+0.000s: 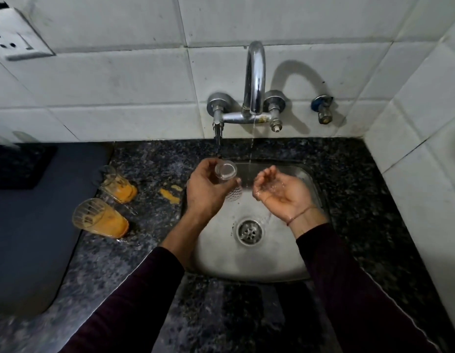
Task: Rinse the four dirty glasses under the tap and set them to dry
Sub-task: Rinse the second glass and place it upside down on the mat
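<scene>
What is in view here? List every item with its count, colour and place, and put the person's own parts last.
clear glass: one, colourless, held over the sink's far left edge
dirty glasses: two, smeared orange, lying on their sides on the counter left of the sink
orange spill: one patch, on the counter by the sink's left rim
sink: one, steel, set in the counter, drain in the middle
tap: one, chrome, on the wall, a thin stream running
counter: one, dark speckled stone
socket plate: one, white, upper left wall
valve: one, blue-capped, right of the tap
left hand: grips the clear glass
right hand: cupped, wet, palm up, holds nothing
</scene>
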